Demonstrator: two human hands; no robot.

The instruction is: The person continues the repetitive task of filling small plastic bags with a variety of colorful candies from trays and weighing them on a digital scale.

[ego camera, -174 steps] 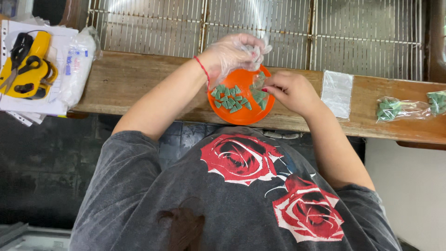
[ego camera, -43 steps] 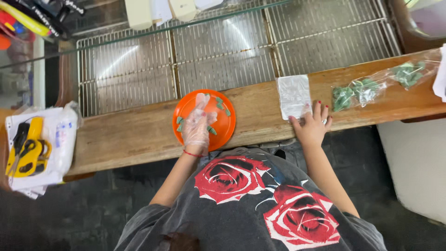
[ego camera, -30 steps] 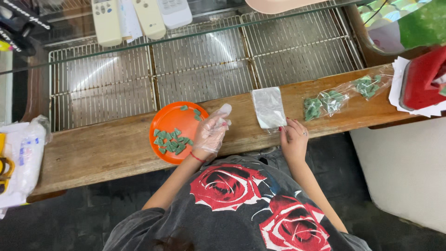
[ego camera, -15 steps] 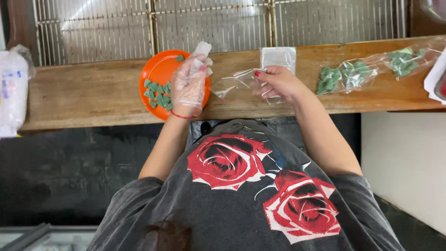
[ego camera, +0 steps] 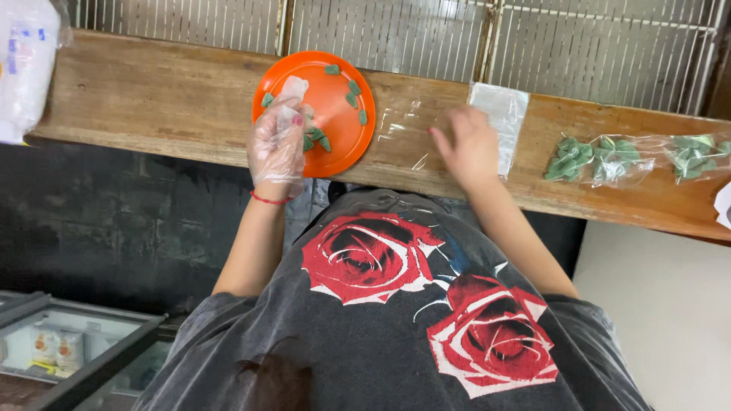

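The left hand, in a clear glove, lies loosely curled on the orange plate among green pieces; whether it grips one I cannot tell. At its 3 o'clock the bare right hand, fingers bent, presses a clear bag on the wooden counter

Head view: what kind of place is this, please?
Probably a small shop or stall counter. A wooden counter fronts wire racks, filled clear bags lie in a row, and a gloved left hand works over an orange plate.
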